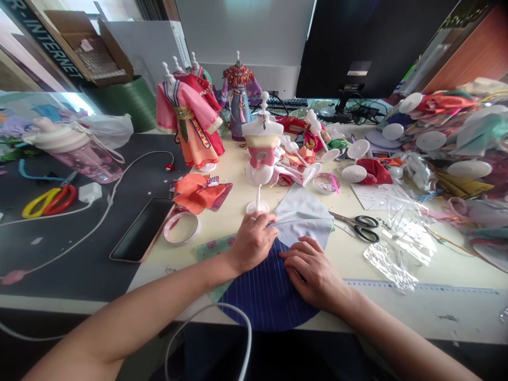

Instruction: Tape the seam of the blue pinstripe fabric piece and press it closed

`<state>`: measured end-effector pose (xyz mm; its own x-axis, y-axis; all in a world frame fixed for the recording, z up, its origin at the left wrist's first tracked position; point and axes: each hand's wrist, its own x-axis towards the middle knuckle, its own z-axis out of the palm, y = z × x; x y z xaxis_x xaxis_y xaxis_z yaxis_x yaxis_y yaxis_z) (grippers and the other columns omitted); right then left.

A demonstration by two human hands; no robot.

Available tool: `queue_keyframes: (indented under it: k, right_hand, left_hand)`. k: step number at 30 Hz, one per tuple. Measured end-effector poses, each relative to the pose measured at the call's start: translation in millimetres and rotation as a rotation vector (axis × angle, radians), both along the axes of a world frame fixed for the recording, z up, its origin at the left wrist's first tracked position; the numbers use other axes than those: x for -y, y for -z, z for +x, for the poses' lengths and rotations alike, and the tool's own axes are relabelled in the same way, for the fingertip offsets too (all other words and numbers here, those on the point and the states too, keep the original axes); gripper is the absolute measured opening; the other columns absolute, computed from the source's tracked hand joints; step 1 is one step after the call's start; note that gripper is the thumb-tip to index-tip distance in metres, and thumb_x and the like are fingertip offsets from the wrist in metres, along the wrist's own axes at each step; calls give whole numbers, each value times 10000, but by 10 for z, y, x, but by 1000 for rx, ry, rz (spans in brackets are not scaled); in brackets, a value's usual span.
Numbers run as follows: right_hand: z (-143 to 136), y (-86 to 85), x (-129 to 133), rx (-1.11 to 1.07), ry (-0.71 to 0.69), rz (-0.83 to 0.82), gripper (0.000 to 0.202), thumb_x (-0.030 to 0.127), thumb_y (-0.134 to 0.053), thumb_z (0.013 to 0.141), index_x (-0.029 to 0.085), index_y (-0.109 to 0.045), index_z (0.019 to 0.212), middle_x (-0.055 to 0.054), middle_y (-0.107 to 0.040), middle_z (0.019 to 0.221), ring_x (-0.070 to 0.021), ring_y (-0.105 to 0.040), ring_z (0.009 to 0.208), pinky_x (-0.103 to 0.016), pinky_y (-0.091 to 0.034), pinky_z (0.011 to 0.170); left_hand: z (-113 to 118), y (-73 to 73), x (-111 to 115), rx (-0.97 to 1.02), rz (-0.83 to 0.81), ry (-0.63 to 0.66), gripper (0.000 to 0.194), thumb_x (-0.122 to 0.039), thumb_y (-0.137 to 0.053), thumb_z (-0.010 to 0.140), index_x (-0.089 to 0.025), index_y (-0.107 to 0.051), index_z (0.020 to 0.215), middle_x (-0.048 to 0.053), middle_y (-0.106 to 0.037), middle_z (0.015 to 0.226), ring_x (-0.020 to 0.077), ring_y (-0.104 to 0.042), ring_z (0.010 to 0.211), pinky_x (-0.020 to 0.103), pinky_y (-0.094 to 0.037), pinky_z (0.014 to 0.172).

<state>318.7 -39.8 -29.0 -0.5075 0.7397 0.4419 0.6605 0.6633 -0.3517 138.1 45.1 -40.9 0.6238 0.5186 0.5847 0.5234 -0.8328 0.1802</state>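
A navy striped piece of cloth [262, 301] with a rounded lower edge lies at the table's front edge. My left hand [254, 241] has its fingers curled closed at the top of it, on the fold where a pale blue cloth [304, 214] meets the navy one. Resting on the navy cloth's right side, my right hand [315, 272] has fingers stretched and slightly bent, with nothing visible in them. Green floral cloth [206, 251] shows under my left wrist. Just beyond my left hand stands a small white doll mannequin [262, 172] in a pink and cream top.
Black-handled scissors [365, 227] lie to the right, near clear plastic wrappers [391, 264]. A tape roll [181, 228], phone [143, 230] and orange cloth [200, 193] are at left. Dressed doll mannequins [188, 121] stand behind. Piled doll stands and clothes [436, 143] fill the right.
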Motion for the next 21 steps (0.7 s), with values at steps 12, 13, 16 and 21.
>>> queue_keyframes:
  k: [12, 13, 16, 21]
  right_hand:
    - [-10, 16, 36, -15, -12, 71, 144, 49, -470, 857, 169, -548, 838, -51, -689, 872, -196, -561, 852, -434, -409, 887]
    - [-10, 19, 40, -17, -12, 72, 140, 49, -474, 857, 168, -546, 838, -50, -686, 866, -196, -561, 852, -434, -407, 893]
    - [-8, 27, 49, -17, -12, 71, 138, 47, -478, 856, 168, -544, 840, -49, -687, 870, -196, -560, 858, -436, -400, 908]
    - [-10, 38, 53, -15, -16, 58, 148, 48, -471, 858, 173, -550, 846, -50, -698, 906, -196, -562, 865, -443, -397, 915]
  left_hand:
    - [53, -47, -15, 187, 46, -79, 120, -148, -569, 876, -183, -643, 789, 40, -661, 904, 180, -589, 896, 350, -432, 858]
    - [53, -40, -21, 209, 39, -80, 116, -143, -569, 876, -186, -639, 795, 35, -665, 896, 175, -595, 888, 346, -435, 856]
    - [51, -30, -52, 278, 20, -108, 112, -127, -556, 882, -185, -629, 820, 34, -674, 886, 172, -600, 872, 344, -439, 841]
    - [11, -132, -86, 337, 15, -111, 91, -133, -570, 877, -185, -624, 827, 35, -679, 875, 176, -602, 866, 342, -457, 831]
